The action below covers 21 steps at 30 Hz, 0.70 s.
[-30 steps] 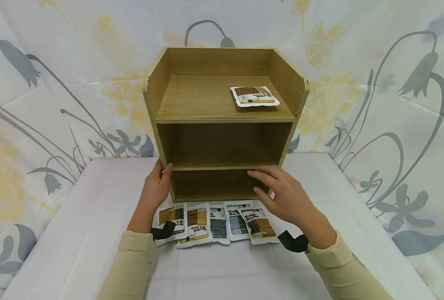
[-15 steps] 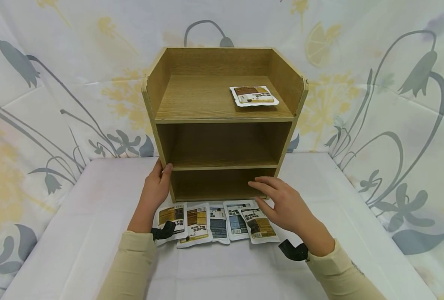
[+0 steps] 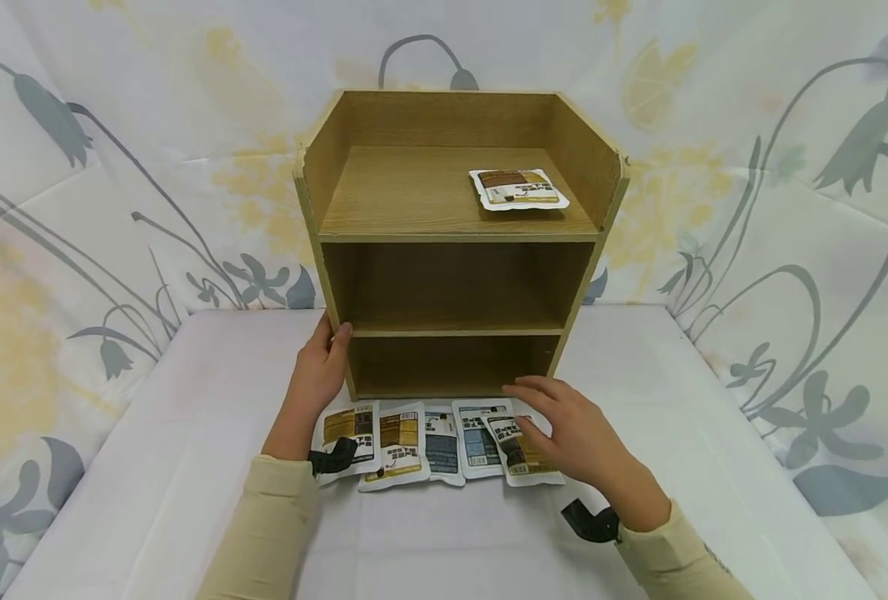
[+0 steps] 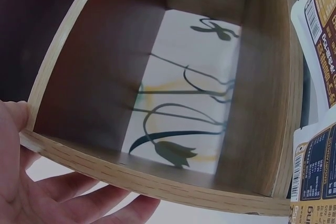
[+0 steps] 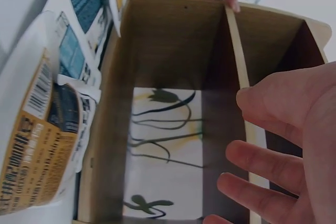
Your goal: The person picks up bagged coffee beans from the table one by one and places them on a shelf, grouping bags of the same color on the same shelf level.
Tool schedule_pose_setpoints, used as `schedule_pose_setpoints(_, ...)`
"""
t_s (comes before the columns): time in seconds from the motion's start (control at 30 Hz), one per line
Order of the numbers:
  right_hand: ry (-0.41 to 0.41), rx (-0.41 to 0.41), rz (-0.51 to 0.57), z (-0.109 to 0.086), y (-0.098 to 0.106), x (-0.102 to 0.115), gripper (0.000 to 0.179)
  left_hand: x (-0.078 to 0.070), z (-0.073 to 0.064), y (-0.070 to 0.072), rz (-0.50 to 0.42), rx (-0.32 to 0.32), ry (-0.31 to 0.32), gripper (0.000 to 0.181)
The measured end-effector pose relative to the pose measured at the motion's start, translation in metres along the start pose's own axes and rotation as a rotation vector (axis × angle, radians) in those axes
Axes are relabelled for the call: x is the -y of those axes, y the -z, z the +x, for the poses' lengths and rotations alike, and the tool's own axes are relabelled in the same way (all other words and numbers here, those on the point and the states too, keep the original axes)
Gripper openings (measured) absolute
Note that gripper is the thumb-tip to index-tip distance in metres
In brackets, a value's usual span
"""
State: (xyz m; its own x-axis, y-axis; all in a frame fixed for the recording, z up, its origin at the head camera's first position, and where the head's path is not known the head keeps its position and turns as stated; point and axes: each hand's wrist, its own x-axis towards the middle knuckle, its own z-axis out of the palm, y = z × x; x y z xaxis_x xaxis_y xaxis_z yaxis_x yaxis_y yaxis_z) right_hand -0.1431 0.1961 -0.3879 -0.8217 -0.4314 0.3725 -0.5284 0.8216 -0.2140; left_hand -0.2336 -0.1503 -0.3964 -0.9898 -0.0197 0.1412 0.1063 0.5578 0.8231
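The left hand (image 3: pixel 318 371) grips the shelf (image 3: pixel 406 192), apparently steadying it; the empty, loose-fingered right hand (image 3: pixel 575 429) probably must pinch the nearby pouch (image 3: pixel 522 457) next.

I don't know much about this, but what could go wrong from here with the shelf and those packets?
The end packet overlaps its neighbour, so lifting one might shift the other. The left grip holds the shelf at one side; a bump from the right grip, near the other, might nudge it. The top packet lies unheld and could slide if the shelf tipped.
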Motion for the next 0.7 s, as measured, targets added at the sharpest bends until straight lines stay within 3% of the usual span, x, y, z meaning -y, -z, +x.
schedule_pose_setpoints(0.3,0.017,-0.013,0.016,-0.004,-0.01,-0.003,0.042,0.006,0.002,0.002,-0.023,0.003,-0.009,0.069)
schedule_pose_setpoints(0.43,0.035,-0.015,0.015,-0.005,-0.011,-0.006,0.042,0.0,0.005,0.003,-0.06,0.021,0.012,0.068)
schedule_pose_setpoints(0.7,0.052,0.079,0.005,0.001,-0.004,-0.004,0.043,-0.011,0.015,0.007,-0.077,0.048,0.067,0.072)
